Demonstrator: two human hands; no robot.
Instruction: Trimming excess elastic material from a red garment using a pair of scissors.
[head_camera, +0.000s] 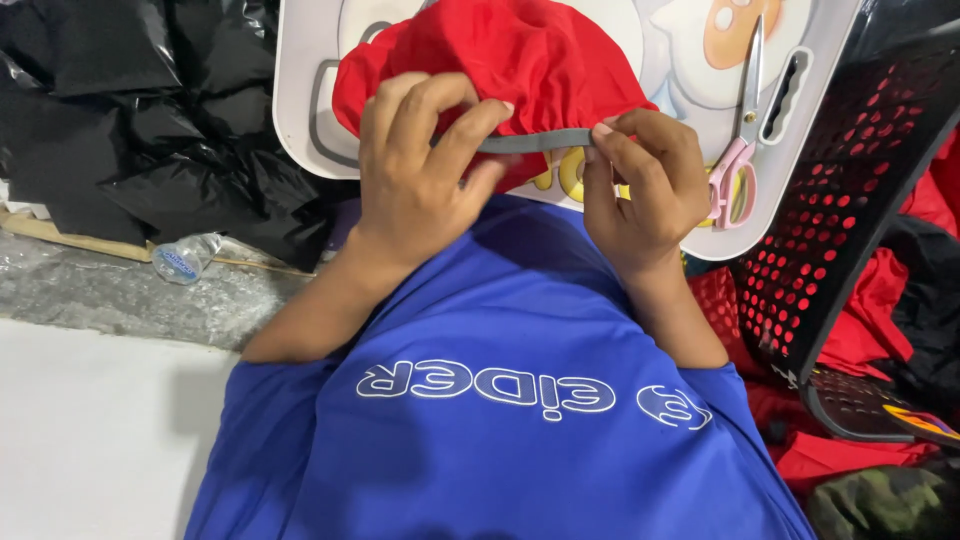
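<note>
A red garment lies bunched on a white lap tray with a cartoon print. A grey strip, an edge band of the garment, stretches between my two hands. My left hand pinches the strip's left end between thumb and fingers and rests on the red cloth. My right hand pinches the strip's right end with thumb and forefinger. Both hands sit at the tray's near edge, above my blue shirt.
Pink-handled scissors lie on the tray's right side. A black perforated basket holding red cloth stands at right, more red and camouflage fabric below it. Black plastic bags pile at left, with a crushed clear bottle beside them.
</note>
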